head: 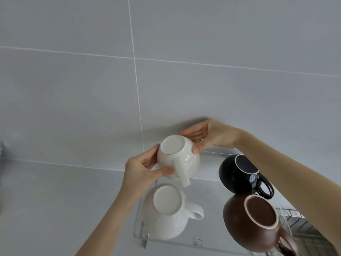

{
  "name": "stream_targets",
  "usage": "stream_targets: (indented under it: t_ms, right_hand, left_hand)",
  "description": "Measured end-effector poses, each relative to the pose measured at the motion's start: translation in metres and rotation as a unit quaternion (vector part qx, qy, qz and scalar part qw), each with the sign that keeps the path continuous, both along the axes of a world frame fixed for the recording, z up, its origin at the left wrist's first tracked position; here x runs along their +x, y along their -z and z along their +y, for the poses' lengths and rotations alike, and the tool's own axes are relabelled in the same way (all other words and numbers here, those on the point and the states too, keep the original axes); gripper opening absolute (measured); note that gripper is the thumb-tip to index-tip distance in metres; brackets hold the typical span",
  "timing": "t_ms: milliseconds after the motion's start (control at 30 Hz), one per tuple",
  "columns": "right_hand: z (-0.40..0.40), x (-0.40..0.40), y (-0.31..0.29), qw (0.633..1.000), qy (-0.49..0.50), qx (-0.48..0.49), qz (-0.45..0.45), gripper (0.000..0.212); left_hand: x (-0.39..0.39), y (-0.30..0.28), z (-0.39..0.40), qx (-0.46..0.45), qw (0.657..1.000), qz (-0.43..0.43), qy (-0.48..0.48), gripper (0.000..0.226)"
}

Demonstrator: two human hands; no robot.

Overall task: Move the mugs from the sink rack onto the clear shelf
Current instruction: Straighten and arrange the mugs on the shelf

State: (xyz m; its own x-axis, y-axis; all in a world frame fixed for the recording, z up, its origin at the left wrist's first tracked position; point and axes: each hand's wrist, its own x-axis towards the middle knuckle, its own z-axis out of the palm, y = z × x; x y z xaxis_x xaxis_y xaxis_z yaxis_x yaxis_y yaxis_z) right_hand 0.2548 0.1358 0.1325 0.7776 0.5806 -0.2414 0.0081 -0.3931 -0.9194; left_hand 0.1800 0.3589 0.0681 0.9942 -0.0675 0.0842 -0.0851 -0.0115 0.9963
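White ceramic was the centre of it: a small white mug (178,157) sat upside down between both hands, base toward the camera, its straight handle pointing down and toward the viewer. The left hand (143,170) gripped it from the left, thumb pressed on the lower wall beside the handle, fingers curled round the far side. The right hand (206,134) clasped the upper right of the mug, thumb on the near wall, fingers spread behind it. The mug was held over the back left part of the clear acrylic shelf (166,242); whether its rim touched the shelf could not be told. Three more mugs stood inverted on that shelf: a larger white mug (166,213) just in front of the held one, its looped handle to the right; a black mug (239,174) at the back right, under the right forearm; and a brown mug (252,222) at the front right, just beside the black one. Grey wall tiles (166,80) filled the background, and a wire sink rack (304,226) showed at the lower right edge.
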Motion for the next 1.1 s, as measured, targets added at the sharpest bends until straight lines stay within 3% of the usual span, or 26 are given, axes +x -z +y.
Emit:
stream_targets:
  t_ms: [167, 600, 767, 900, 1000, 1100]
  right_hand:
    - [0.0, -0.001, 0.015, 0.999, -0.005, 0.036, 0.025, 0.056]
    - [-0.001, -0.002, 0.031, 0.999, -0.05, 0.008, 0.015, 0.055]
    - [0.009, -0.003, 0.035, 0.996, -0.034, 0.041, 0.067, 0.049]
    - [0.02, -0.004, 0.035, 0.997, -0.005, 0.039, 0.072, 0.035]
    - [0.025, -0.004, 0.035, 0.999, 0.007, 0.023, 0.045, 0.033]
    - [0.031, -0.004, 0.032, 1.0, 0.008, 0.006, 0.02, 0.034]
  left_hand:
    - [0.0, 0.004, 0.002, 0.013, 1.0, 0.005, -0.02, 0.079]
    - [-0.007, -0.005, -0.007, 0.148, 0.985, 0.003, -0.083, 0.078]
    - [-0.015, -0.012, -0.012, 0.165, 0.981, 0.029, -0.099, 0.039]
    - [-0.016, -0.015, -0.019, 0.198, 0.971, 0.026, -0.132, 0.035]
    - [-0.02, -0.021, -0.026, 0.228, 0.961, 0.021, -0.152, 0.038]
    - [-0.026, -0.027, -0.033, 0.249, 0.953, 0.014, -0.173, 0.062]
